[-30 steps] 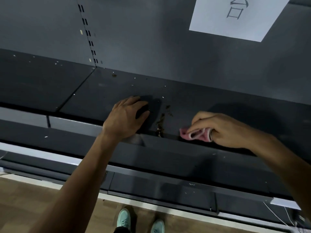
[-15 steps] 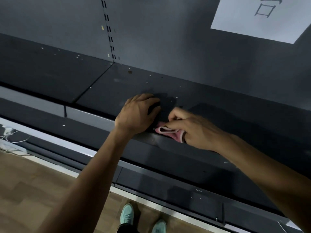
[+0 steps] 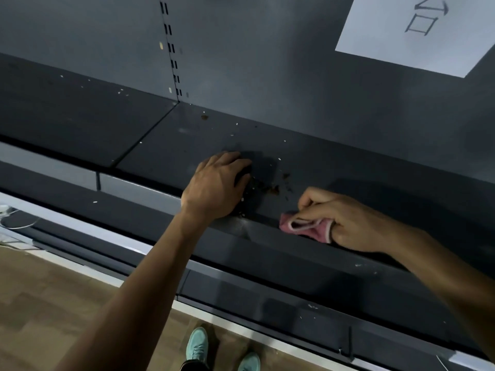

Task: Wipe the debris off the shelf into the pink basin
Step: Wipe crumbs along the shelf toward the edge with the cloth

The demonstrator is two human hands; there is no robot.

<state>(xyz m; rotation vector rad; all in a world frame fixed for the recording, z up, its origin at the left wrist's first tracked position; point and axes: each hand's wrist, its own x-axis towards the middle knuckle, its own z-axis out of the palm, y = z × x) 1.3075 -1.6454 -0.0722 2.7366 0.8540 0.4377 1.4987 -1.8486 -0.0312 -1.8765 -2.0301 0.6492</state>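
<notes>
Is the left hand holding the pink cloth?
No, the right hand grips the pink cloth; the left hand rests on the shelf beside the debris.

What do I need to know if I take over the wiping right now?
Left hand: cupped on the shelf near its front edge, holding nothing that shows.
Right hand: grips the pink cloth at the front edge.
Crumbs: a brown bunch lies between the hands; white specks are scattered farther back.
Basin: not in view.
Done: some crumbs sit bunched near the front edge.
Left: wipe the crumbs off into the basin, then the specks.
</notes>
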